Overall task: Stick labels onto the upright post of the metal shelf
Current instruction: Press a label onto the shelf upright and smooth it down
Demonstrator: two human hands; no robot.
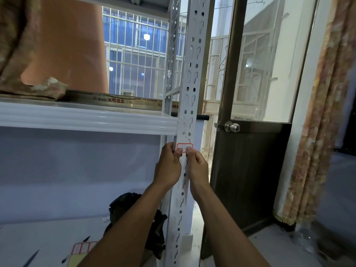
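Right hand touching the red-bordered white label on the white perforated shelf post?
Touching. Head view: right hand fingertips overlap the red-bordered white label's lower right edge, no gap visible, against the white perforated post.

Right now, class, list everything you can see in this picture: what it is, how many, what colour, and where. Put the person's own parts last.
upright post: one, white, perforated, centre, running top to bottom
label: one, white with red border, on the post just below the shelf beam
shelf beam: one, white, left, meeting the post
label sheet: one, red-bordered labels, lower left on the bottom shelf
black bag: one, black, lower shelf beside the post
door: one, dark brown with glass upper half, right of the post
door knob: one, silver, on the door
curtain: one, patterned pink-beige, far right
left hand: one, pressing the label's lower left
right hand: one, pressing the label's lower right
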